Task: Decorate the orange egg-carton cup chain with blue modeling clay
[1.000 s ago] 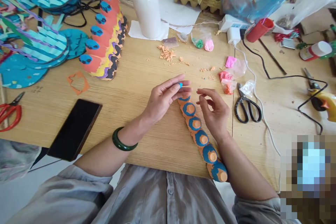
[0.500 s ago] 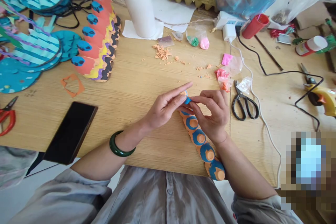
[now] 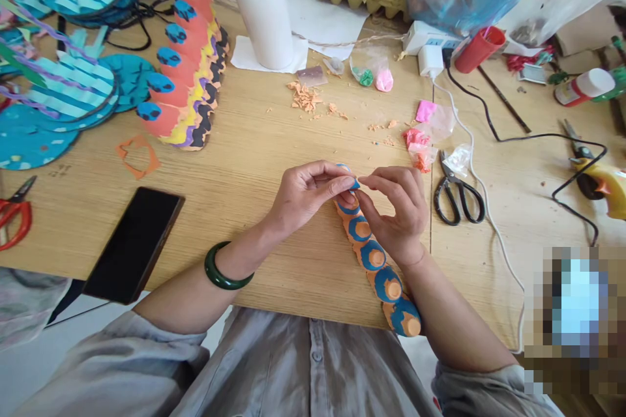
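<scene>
A small piece of blue clay point(image 3: 355, 185) is pinched between the thumb and fingers of my left hand point(image 3: 313, 192). My right hand point(image 3: 398, 205) has its thumb and forefinger at the free end of that piece, its other fingers curled in. Beneath both hands a row of orange cups point(image 3: 375, 258) slants down to the table's front edge. Blue clay rings each cup around an orange knob. The far end of this row is partly covered by my hands.
Black-handled scissors point(image 3: 458, 199) lie right of my hands, beside clay packets point(image 3: 417, 138). A phone point(image 3: 134, 244) and red scissors point(image 3: 17, 215) lie left. Farther back are a coral cup row point(image 3: 183, 71), a white bottle point(image 3: 267, 19), orange scraps point(image 3: 306, 98) and a power strip point(image 3: 423, 36).
My left fingers have bent down from a straight, extended pose onto the blue clay. My right hand stays at nearly the same spot. The cup row stays in place.
</scene>
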A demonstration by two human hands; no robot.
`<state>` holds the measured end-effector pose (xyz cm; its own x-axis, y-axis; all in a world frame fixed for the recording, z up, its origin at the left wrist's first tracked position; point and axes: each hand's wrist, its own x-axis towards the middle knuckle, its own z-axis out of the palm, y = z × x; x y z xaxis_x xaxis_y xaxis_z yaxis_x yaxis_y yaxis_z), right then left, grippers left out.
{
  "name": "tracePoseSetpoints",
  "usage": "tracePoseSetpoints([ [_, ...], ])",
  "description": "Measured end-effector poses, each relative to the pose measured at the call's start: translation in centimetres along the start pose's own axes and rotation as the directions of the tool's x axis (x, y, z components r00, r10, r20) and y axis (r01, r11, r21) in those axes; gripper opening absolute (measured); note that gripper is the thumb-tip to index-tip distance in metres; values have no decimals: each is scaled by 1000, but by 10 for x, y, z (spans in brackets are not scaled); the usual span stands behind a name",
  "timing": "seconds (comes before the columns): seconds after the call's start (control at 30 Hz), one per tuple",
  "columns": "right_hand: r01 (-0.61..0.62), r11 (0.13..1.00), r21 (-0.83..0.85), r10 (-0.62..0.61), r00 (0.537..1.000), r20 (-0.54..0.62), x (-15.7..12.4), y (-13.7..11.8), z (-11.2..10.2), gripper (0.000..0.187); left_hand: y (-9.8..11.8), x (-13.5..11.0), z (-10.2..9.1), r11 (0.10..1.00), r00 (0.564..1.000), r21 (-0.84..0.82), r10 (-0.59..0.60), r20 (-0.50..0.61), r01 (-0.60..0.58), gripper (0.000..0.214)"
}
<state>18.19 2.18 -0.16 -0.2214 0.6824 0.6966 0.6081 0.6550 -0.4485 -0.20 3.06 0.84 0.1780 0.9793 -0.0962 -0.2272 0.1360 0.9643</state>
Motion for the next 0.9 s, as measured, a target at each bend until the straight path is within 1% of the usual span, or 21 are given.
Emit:
tracePoseSetpoints([
  [0.1, 49, 999, -21, -49, 999, 2, -1, 2, 0, 20, 2, 0, 1, 999, 999, 7, -35, 10, 34, 35],
  [0.23, 91, 995, -40, -92, 996, -20, -2, 3, 1, 24, 1, 0, 0, 999, 999, 9, -47, 21, 47, 34],
  [0.37, 121, 991, -48, -120, 993, 14, -1, 3, 1, 22, -2, 0, -2, 997, 997, 4, -73, 24, 73, 35],
  [0.43, 83, 996, -28, -82, 997, 11, -1, 2, 1, 17, -3, 1, -2, 997, 996, -23, -77, 42, 78, 37],
  [0.5, 13, 1000, 8, -13, 1000, 8, 0, 0, 1, 10, -3, 1, -2, 996, 995, -54, -65, 71, 68, 42],
  [0.57, -93, 992, 81, 91, 996, 26, 1, -3, 1, 3, -4, 2, -2, 998, 995, -51, -43, 90, 47, 45],
  [0.6, -177, 973, 148, 171, 984, 54, 2, -5, 1, 6, -4, 2, -2, 999, 996, -33, -29, 86, 32, 42],
  [0.63, -289, 927, 239, 271, 957, 103, 2, -6, 1, 9, -5, 2, -1, 1000, 997, -8, -11, 71, 12, 38],
  [0.67, -416, 843, 342, 379, 909, 173, 3, -6, 1, 11, -5, 2, -1, 1000, 999, 17, 8, 46, -9, 35],
  [0.7, -536, 721, 439, 472, 844, 256, 3, -6, 2, 13, -6, 3, -2, 999, 1000, 37, 26, 12, -27, 33],
  [0.73, -631, 579, 516, 541, 771, 336, 4, -5, 2, 14, -7, 4, -2, 998, 999, 46, 41, -25, -40, 32],
  [0.77, -689, 446, 571, 586, 707, 395, 4, -3, 3, 16, -8, 5, -3, 998, 997, 39, 52, -64, -49, 31],
  [0.8, -715, 342, 609, 617, 660, 428, 4, -1, 4, 17, -10, 7, -4, 998, 993, 13, 56, -101, -55, 29],
  [0.83, -722, 278, 634, 647, 628, 432, 4, 2, 5, 19, -11, 9, -5, 998, 990, -29, 49, -131, -54, 26],
  [0.87, -720, 247, 649, 678, 606, 415, 4, 5, 6, 20, -11, 12, -6, 995, 984, -87, 42, -171, -58, 22],
  [0.9, -718, 238, 654, 711, 588, 387, 4, 8, 8, 20, -12, 14, -8, 988, 980, -144, 21, -199, -50, 17],
])
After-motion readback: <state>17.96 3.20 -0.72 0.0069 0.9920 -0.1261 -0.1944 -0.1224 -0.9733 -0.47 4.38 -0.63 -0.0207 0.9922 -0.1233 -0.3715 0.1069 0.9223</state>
